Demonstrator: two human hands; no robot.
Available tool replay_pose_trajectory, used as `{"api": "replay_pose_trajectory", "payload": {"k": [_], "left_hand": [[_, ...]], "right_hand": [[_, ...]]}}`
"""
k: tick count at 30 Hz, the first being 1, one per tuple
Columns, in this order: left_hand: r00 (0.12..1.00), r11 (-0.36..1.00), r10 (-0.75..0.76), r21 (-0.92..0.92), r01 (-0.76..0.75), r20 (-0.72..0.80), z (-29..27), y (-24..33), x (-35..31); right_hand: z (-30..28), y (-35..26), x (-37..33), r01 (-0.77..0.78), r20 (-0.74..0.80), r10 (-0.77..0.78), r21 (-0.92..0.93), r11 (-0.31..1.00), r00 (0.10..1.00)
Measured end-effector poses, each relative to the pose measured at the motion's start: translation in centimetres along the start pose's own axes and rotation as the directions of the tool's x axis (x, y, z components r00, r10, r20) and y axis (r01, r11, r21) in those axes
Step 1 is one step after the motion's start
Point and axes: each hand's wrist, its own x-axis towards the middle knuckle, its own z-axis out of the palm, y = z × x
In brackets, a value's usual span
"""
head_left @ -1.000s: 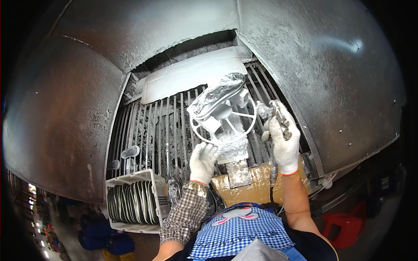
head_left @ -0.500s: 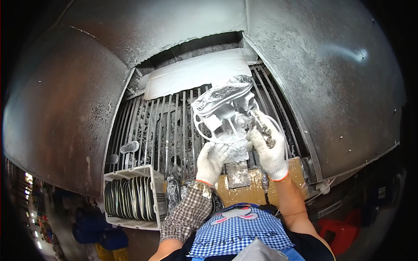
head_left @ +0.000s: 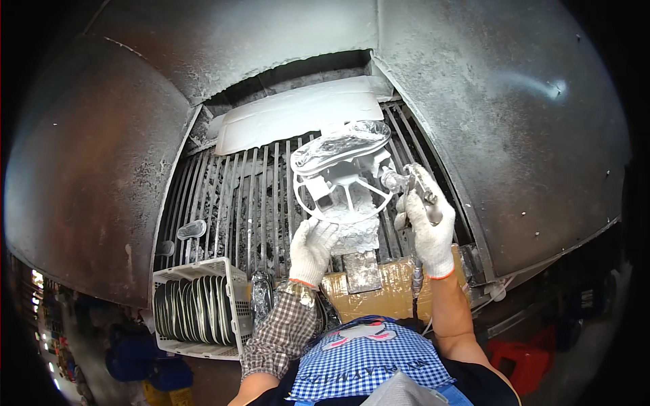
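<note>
A white spoked turntable (head_left: 349, 196) stands over the metal grate, its rim coated in white. On top of it rests a shoe-sole-shaped piece (head_left: 342, 147) with shiny crinkled film on its upper face and a white edge. My left hand (head_left: 313, 252), in a white knit glove, is at the near left of the rim with fingers stretched out; it grasps nothing visible. To the right of the turntable, my gloved right hand (head_left: 430, 227) is closed around a metal spray gun (head_left: 421, 184), whose nozzle end faces the turntable. A hose fitting (head_left: 416, 277) hangs below that hand.
A white plastic crate (head_left: 233, 291) with a row of dark sole-shaped pieces stands at the lower left. Two small oval pieces, one silvery (head_left: 191, 230), lie on the grate (head_left: 252, 203). White cardboard (head_left: 298, 111) lies behind; brown cardboard (head_left: 399, 298) in front. Metal booth walls (head_left: 514, 135) enclose the sides.
The turntable's spokes and the piece on it have turned slightly. My right hand with the spray gun has shifted a little right, away from the rim. The whole view has moved slightly.
</note>
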Motion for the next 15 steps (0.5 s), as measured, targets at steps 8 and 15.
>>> {"api": "replay_pose_trajectory", "payload": {"k": [8, 15], "left_hand": [[1.0, 1.0, 0.009, -0.003, -0.009, 0.027, 0.3, 1.4, 0.0], [0.997, 0.997, 0.074, 0.032, -0.074, 0.015, -0.1, 2.5, 0.3]], "right_hand": [[-1.6, -0.1, 0.3, 0.028, -0.038, -0.027, 0.009, 1.0, 0.999], [-1.4, -1.7, -0.8, 0.068, -0.106, -0.081, -0.114, 0.991, 0.991]]}}
